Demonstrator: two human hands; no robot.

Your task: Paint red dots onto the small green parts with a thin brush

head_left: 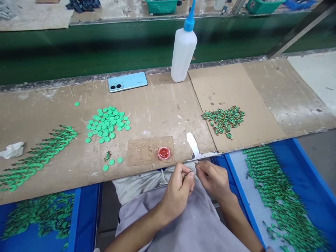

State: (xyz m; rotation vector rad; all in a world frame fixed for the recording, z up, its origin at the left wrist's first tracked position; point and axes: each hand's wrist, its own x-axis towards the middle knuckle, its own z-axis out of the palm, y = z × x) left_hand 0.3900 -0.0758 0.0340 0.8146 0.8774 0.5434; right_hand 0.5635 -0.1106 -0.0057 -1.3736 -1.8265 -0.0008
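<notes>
In front of my lap, my left hand (177,192) is closed in a pinch on a small green-and-brown piece (185,176), mostly hidden by the fingers. Close beside it, my right hand (216,178) also pinches, with a tiny dark tip showing at the fingers; what it belongs to I cannot make out. Just beyond the hands, a small pink-rimmed cup of red liquid (164,153) rests on a brown speckled board (143,152). Left of the board lie a few green discs (111,162) and a small green-and-brown figure (107,156).
Green discs (105,122) and green-brown figures (225,119) lie in piles on the cardboard. A row of joined pieces (39,161) spreads left. A phone (127,82) and white bottle (183,52) are at the back. Blue trays (312,189) of pieces flank my lap.
</notes>
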